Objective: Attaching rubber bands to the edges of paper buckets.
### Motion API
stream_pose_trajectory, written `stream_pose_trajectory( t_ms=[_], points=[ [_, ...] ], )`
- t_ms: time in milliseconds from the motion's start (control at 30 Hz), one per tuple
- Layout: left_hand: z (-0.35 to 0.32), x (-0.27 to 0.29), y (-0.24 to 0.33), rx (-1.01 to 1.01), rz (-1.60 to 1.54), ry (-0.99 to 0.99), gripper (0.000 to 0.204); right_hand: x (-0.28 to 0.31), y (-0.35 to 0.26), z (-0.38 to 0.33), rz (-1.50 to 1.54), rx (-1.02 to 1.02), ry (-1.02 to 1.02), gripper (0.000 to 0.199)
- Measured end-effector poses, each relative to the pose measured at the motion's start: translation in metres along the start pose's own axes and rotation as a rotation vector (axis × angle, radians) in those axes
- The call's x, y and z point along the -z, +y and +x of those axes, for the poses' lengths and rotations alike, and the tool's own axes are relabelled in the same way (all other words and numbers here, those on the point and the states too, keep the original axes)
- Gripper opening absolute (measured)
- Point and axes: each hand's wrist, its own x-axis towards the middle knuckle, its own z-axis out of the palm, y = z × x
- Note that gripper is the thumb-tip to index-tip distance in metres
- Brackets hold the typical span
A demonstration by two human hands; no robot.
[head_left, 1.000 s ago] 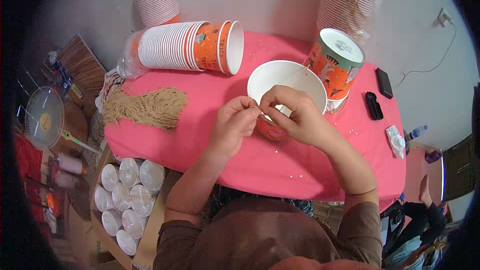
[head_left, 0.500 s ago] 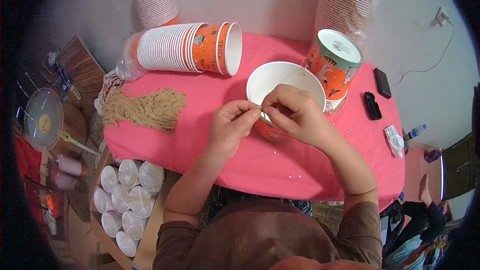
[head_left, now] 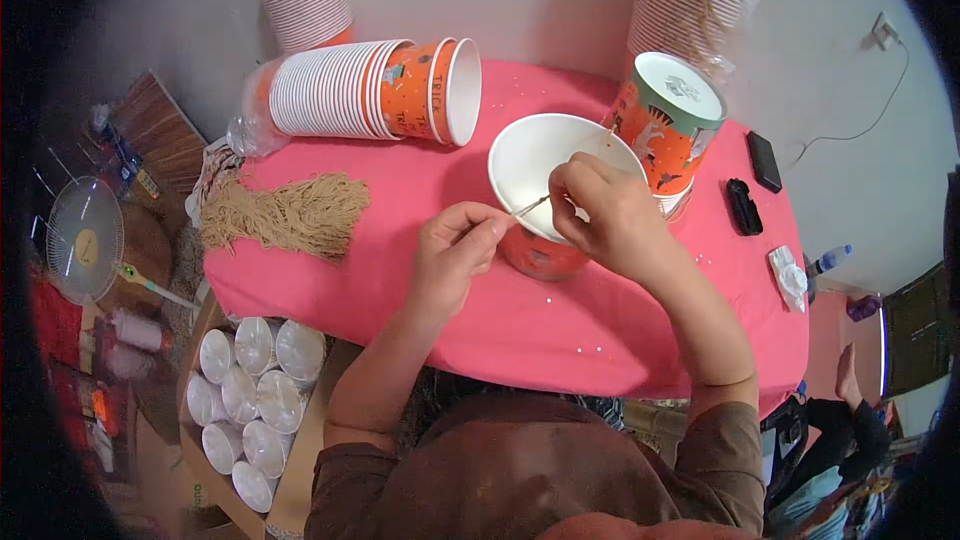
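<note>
A white-lined orange paper bucket (head_left: 540, 258) stands upright on the pink cloth in front of me. Across its near rim a short piece of tan string (head_left: 531, 206) runs taut between my two hands. My left hand (head_left: 455, 255) pinches one end between thumb and fingers, just outside the rim. Over the bucket's opening, my right hand (head_left: 612, 215) has its fingers closed on the other end. Another bit of string shows at the bucket's far right rim. A thick bundle of loose tan string (head_left: 290, 217) lies to the left.
A nested stack of orange buckets (head_left: 335, 92) lies on its side at the back left. An upside-down bucket (head_left: 665, 135) stands behind on the right. A black case (head_left: 743, 207) and crumpled tissue (head_left: 788, 278) lie right. A carton (head_left: 310, 440) of clear-topped cups sits lower left.
My right hand has moved slightly right and away from my left, and the string between them is now stretched out in view. My left hand stays nearly in place.
</note>
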Motion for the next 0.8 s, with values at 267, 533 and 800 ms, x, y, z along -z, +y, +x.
stream_pose_trajectory(
  t_ms=[267,533,800],
  points=[
    [-0.007,0.000,0.000,0.097,0.007,-0.027,0.011,0.004,0.002,-0.004,-0.028,0.043,0.004,0.022],
    [0.013,-0.025,0.029,-0.692,0.924,0.065,0.019,0.009,-0.014,0.003,-0.071,0.157,-0.047,0.023],
    [0.016,-0.022,0.030,-0.702,1.001,-0.017,0.014,0.017,-0.018,0.003,-0.224,0.240,-0.162,0.021]
  ],
)
